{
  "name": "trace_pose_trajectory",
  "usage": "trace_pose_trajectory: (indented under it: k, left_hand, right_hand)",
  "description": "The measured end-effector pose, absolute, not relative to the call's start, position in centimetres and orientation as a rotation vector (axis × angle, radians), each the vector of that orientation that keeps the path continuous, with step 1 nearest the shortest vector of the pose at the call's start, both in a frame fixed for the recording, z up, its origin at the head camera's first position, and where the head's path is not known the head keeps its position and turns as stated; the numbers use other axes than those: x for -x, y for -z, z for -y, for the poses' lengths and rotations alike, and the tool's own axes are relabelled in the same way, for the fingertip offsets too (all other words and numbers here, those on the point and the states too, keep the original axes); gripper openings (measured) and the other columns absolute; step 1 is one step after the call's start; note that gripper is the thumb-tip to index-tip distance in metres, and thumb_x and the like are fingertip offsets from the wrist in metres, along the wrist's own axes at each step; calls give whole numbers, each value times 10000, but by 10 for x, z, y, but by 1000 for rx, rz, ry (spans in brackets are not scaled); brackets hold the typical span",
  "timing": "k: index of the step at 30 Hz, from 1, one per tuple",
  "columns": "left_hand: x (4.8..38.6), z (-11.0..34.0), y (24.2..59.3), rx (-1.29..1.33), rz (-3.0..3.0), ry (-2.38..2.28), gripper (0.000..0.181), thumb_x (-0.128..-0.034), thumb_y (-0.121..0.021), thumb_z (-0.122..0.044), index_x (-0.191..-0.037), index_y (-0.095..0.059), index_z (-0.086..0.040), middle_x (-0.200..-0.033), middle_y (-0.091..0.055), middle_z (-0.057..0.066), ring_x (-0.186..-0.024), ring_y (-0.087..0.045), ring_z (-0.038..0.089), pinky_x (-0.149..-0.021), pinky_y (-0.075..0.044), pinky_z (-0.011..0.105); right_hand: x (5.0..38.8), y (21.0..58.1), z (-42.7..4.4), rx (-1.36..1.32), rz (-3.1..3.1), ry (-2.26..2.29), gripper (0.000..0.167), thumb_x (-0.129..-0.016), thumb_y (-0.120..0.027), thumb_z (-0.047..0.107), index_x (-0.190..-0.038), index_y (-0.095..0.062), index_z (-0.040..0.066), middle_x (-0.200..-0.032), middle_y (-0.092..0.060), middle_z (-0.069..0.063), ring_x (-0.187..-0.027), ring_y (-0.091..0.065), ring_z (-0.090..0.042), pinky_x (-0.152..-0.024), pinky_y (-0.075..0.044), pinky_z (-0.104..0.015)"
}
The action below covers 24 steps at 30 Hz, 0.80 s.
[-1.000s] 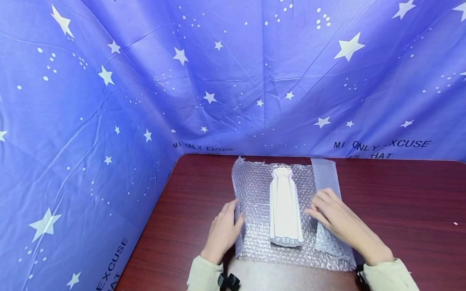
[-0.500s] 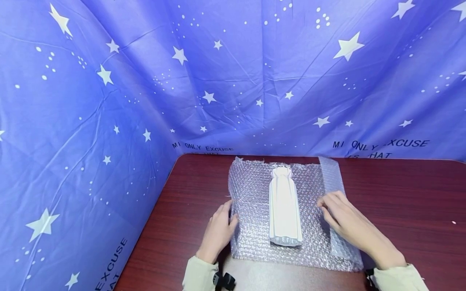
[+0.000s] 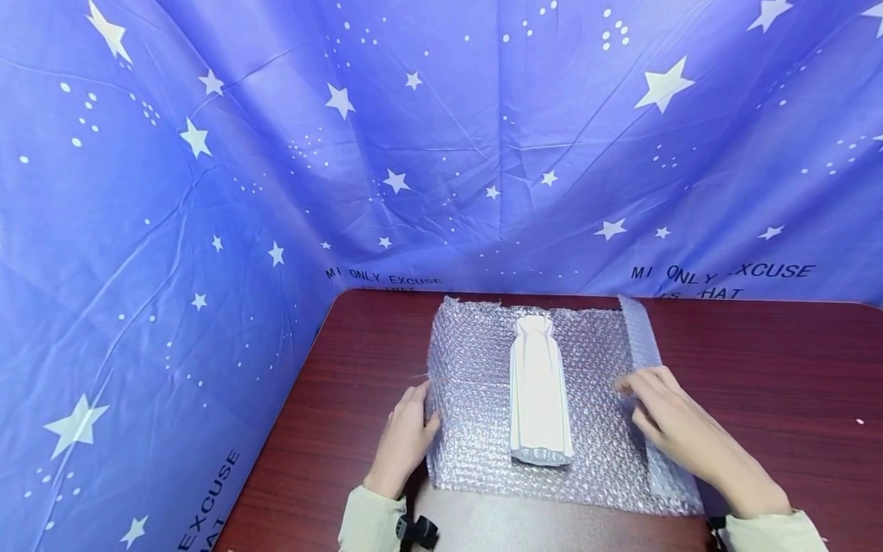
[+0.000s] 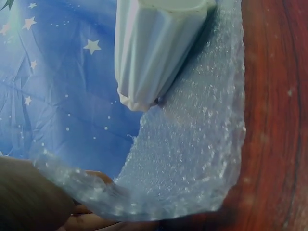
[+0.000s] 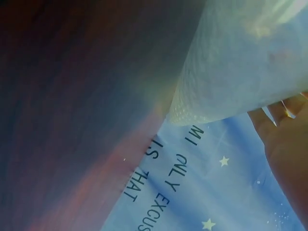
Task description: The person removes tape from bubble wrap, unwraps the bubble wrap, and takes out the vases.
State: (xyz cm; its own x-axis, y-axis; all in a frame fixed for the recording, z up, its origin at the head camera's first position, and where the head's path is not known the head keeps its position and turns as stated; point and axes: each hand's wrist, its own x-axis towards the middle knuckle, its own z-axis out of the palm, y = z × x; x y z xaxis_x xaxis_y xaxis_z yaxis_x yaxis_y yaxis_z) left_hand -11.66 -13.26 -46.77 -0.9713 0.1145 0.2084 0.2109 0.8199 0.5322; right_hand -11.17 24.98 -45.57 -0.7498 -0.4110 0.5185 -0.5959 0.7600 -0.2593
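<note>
A white fluted vase (image 3: 540, 395) lies on its side on a sheet of bubble wrap (image 3: 476, 429), its narrow neck towards the back. At the sheet's raised left edge, my left hand (image 3: 400, 441) pinches the wrap between thumb and fingers. My right hand (image 3: 700, 433) grips the folded right side with bent fingers. In the left wrist view the wrap (image 4: 192, 134) curves up past the left hand (image 4: 31, 197), beside the vase (image 4: 154, 48). The right wrist view shows part of the right hand (image 5: 291, 149) against the wrap (image 5: 236, 77); its fingertips are partly hidden.
A dark red wooden table (image 3: 773, 368) extends on both sides of the sheet. Blue curtains (image 3: 483, 138) with white stars hang behind and to the left. A tiny white speck (image 3: 859, 421) lies on the table at the right.
My right hand has moved right, drawing the folded side outward and widening the sheet. My left hand has shifted slightly left with its edge. The vase has stayed in place.
</note>
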Motion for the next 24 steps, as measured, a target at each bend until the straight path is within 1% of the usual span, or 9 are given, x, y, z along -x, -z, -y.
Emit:
trace_pose_trajectory:
  k: [2, 8, 15, 18, 24]
  left_hand:
    - [117, 134, 468, 256, 2839, 854, 510, -848, -715, -41, -1323, -562, 64, -1204, -641, 198, -1069, -655, 375, -907, -537, 511]
    - [118, 138, 469, 252, 2839, 835, 520, -823, -753, -47, -1304, -582, 54, -1132, -660, 160, -990, -678, 343, -860, -551, 499]
    - [118, 142, 470, 244, 2867, 824, 531, -818, -765, -56, -1305, -582, 48, -1109, -661, 135, -965, -678, 330, -846, -553, 490]
    - [118, 143, 470, 241, 2874, 823, 534, -815, -771, -60, -1302, -584, 49, -1110, -661, 137, -973, -678, 329, -850, -553, 489]
    - [117, 145, 468, 227, 2874, 829, 522, -812, -776, -64, -1289, -596, 48, -1172, -653, 166, -1030, -670, 356, -877, -545, 503]
  right_hand:
    - [111, 455, -252, -759, 2522, -578, 342, -746, -616, -94, -1037, -623, 85, -1057, -611, 4, -1013, -466, -179, -862, -363, -280]
    - [108, 453, -258, -715, 2565, -554, 349, -771, -616, -93, -1053, -626, 113, -1059, -614, 19, -1018, -450, -155, -824, -373, -285]
    - [105, 455, -268, -695, 2586, -550, 381, -779, -628, -88, -1096, -640, 122, -1099, -636, -1, -1048, -447, -176, -834, -366, -285]
    - [105, 457, -273, -691, 2579, -550, 384, -768, -641, -86, -1094, -642, 116, -1090, -636, -18, -1054, -454, -200, -868, -344, -242]
    - [103, 459, -280, -694, 2562, -545, 409, -742, -662, -89, -1100, -649, 110, -1085, -634, -23, -1060, -451, -198, -916, -283, -130]
